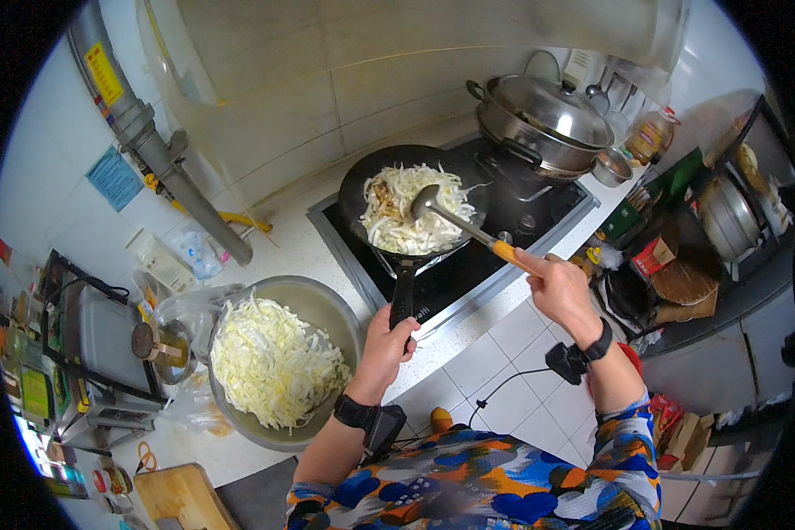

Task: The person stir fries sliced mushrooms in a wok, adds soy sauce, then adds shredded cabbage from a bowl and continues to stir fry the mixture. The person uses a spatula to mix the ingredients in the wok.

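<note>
A dark frying pan stands on the left side of the gas hob, its handle pointing towards me. Around that black handle my left hand is closed. My right hand grips the wooden handle of a metal ladle, whose bowl rests on the food in the pan. Shredded cabbage fills much of the pan, with some browned pieces at its left. Left of my left hand, a large metal basin holds a heap of pale shredded cabbage.
A lidded steel steamer pot occupies the hob's right side, near an oil bottle and a small metal bowl. At lower left lie a wooden cutting board and orange-handled scissors. A grey pipe reaches down to the counter.
</note>
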Demonstrator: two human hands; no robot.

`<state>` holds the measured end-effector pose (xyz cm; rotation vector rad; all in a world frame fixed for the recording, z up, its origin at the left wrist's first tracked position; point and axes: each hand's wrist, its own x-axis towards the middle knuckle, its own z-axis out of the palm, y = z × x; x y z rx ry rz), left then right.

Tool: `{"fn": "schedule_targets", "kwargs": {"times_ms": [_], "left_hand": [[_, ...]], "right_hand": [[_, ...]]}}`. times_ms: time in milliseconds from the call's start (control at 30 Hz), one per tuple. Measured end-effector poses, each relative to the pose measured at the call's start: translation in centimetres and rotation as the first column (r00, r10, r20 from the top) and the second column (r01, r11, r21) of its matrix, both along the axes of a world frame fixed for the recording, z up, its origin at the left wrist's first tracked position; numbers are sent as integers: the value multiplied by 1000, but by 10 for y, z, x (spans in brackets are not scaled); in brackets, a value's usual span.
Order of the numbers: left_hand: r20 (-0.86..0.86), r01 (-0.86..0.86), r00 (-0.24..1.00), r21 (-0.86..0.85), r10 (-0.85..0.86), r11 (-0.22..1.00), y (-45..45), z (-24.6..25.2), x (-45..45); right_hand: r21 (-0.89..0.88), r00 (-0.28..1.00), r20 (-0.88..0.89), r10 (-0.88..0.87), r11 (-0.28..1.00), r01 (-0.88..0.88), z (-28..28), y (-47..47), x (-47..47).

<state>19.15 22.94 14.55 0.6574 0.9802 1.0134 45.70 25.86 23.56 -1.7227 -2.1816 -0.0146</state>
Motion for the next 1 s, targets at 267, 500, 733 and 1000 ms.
{"fn": "schedule_targets", "kwargs": {"times_ms": [267, 500, 733, 1000], "left_hand": [[-24, -21, 1000, -35, 21, 999, -2, 6, 1], [-17, -23, 1000, 3, 23, 1000, -3, 1, 2], [-31, -31, 999, -2, 30, 1000, -2, -1, 2], [-27, -20, 999, 21, 21, 1000, -3, 2, 2]], "right_hand": [[6, 974, -210, -81, 996, 84, -5, 19, -5], [-217, 864, -456, -214, 968, 125, -36, 118, -62], [-473, 910, -413, -46, 864, -172, -7, 90, -35], [-301, 985, -172, 12, 952, -64, 52, 31, 11]]}}
